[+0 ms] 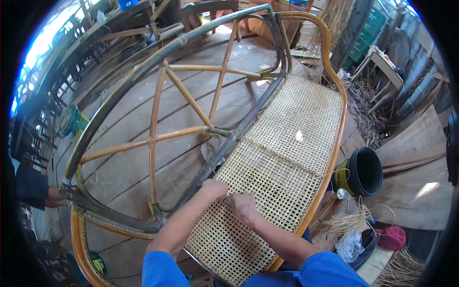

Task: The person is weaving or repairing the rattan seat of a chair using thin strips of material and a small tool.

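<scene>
A rattan furniture frame lies in front of me, with a long pale woven cane panel [282,184] stretched between a glossy brown curved rail [340,103] and a dark rail [248,124]. My left hand [215,189] is closed at the panel's edge beside the dark rail. Close to its right, my right hand [244,206] is also closed, its knuckles low over the weave. Whatever is between the fingers of either hand is too small or hidden to make out. A seam line [282,155] crosses the panel beyond my hands.
Brown crossed poles [186,95] span the frame's left part over a plank floor. At the far left, another person's hand [56,197] is by the frame. A black bucket [366,172], loose cane strands [346,222], a plastic bag [351,246] and a red cloth item [392,237] are right.
</scene>
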`<action>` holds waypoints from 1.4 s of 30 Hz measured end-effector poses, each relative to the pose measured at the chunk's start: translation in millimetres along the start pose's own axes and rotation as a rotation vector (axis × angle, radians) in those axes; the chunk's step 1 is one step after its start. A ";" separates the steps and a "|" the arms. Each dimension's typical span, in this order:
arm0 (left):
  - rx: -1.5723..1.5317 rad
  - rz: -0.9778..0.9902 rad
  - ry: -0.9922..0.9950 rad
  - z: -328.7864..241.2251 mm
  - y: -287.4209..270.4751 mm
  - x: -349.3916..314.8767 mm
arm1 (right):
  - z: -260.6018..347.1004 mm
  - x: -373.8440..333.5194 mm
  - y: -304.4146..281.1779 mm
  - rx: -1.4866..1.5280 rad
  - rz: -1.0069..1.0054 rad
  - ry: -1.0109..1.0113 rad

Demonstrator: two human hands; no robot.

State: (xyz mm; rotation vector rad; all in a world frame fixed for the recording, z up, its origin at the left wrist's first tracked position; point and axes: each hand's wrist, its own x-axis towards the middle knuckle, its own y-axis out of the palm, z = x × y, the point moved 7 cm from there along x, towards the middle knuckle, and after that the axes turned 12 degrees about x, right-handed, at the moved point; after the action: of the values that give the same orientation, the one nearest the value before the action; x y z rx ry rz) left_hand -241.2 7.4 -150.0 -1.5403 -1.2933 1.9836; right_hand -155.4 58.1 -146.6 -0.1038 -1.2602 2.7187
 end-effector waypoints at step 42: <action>-1.550 -0.583 -0.808 15.2 80.8 -40.8 | -5.2 -8.5 -37.2 0.063 0.325 -0.051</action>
State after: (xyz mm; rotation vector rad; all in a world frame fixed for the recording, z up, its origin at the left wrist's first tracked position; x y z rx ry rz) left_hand -218.0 -72.0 -189.5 -0.2837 -3.4932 0.9963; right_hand -142.7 84.4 -121.6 -0.2545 -1.2669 3.0502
